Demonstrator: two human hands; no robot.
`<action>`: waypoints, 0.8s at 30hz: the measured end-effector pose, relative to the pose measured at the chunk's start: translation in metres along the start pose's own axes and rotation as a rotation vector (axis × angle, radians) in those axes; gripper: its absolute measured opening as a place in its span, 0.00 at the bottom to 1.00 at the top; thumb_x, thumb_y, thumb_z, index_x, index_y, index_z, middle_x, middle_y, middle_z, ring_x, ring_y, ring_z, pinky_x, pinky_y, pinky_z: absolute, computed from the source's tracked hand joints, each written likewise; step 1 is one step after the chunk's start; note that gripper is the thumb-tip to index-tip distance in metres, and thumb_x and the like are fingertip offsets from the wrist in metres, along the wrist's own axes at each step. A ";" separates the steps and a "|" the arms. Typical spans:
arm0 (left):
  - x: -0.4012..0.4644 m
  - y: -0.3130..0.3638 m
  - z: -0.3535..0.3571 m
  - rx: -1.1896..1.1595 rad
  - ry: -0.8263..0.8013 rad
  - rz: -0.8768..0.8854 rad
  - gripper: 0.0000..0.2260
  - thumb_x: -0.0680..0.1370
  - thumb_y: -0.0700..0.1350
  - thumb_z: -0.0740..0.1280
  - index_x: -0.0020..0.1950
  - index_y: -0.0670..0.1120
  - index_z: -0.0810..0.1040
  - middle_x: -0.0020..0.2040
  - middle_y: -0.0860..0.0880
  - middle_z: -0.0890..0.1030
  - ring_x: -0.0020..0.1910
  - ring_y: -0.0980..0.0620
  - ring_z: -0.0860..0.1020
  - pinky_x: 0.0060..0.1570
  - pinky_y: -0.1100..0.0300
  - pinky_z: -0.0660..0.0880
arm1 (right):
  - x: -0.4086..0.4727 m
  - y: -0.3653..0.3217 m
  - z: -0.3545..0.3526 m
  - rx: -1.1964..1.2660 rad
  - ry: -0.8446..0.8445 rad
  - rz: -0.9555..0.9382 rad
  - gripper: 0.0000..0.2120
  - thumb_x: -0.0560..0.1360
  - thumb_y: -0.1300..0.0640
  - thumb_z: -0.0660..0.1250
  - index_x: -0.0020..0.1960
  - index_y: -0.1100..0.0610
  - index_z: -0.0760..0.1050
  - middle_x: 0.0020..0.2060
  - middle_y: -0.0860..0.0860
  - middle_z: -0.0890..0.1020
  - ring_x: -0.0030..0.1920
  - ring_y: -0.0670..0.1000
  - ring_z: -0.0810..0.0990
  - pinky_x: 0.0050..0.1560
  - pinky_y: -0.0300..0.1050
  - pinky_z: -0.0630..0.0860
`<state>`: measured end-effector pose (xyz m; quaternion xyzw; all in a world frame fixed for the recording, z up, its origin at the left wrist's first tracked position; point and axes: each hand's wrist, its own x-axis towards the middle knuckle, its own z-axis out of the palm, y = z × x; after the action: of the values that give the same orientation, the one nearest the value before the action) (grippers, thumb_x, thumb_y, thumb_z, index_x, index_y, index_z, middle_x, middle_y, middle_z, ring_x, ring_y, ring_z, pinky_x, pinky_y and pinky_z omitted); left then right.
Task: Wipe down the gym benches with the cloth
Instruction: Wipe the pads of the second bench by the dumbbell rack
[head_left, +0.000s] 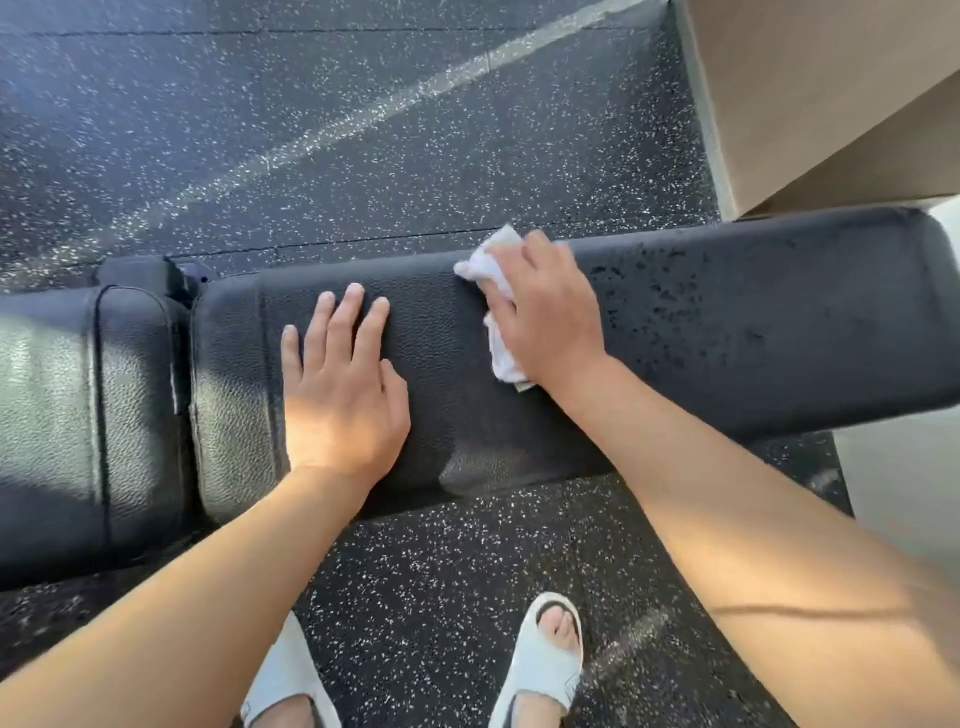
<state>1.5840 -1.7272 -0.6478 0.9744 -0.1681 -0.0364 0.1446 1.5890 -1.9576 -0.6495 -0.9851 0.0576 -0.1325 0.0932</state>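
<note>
A black padded gym bench (727, 322) runs across the view from left to right, with a separate seat pad (88, 415) at its left end. My right hand (550, 317) presses a crumpled white cloth (496, 265) flat onto the long pad near its middle, the fingers spread over the cloth. Dark wet droplets speckle the pad to the right of the cloth. My left hand (343, 384) rests flat on the pad to the left of the cloth, fingers straight and slightly spread.
Black rubber flooring with white flecks (311, 130) lies around the bench. A tan box-like corner (841, 104) stands at the upper right, just behind the bench's right end. My feet in white sandals (545, 665) stand close to the bench's near side.
</note>
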 end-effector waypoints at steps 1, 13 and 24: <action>0.000 0.001 0.000 0.006 0.000 0.006 0.27 0.81 0.48 0.56 0.82 0.48 0.65 0.84 0.47 0.61 0.84 0.43 0.56 0.82 0.38 0.51 | 0.025 -0.004 0.001 -0.002 0.028 0.039 0.14 0.82 0.49 0.66 0.61 0.58 0.79 0.52 0.57 0.79 0.49 0.60 0.77 0.42 0.53 0.75; 0.000 0.003 0.000 0.023 0.026 -0.002 0.28 0.80 0.47 0.56 0.82 0.47 0.65 0.84 0.46 0.62 0.84 0.42 0.56 0.83 0.39 0.49 | -0.123 -0.045 -0.036 0.187 -0.103 -0.088 0.13 0.79 0.56 0.72 0.63 0.56 0.83 0.48 0.54 0.80 0.41 0.56 0.70 0.37 0.55 0.73; 0.001 0.003 0.000 0.031 0.007 -0.012 0.28 0.81 0.48 0.56 0.83 0.49 0.64 0.85 0.48 0.60 0.85 0.44 0.54 0.83 0.41 0.47 | 0.065 0.012 -0.001 -0.019 -0.042 0.261 0.14 0.82 0.46 0.64 0.61 0.54 0.79 0.56 0.54 0.78 0.54 0.56 0.76 0.47 0.52 0.77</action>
<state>1.5840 -1.7303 -0.6470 0.9777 -0.1624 -0.0312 0.1297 1.6500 -1.9781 -0.6346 -0.9727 0.1845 -0.0979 0.1014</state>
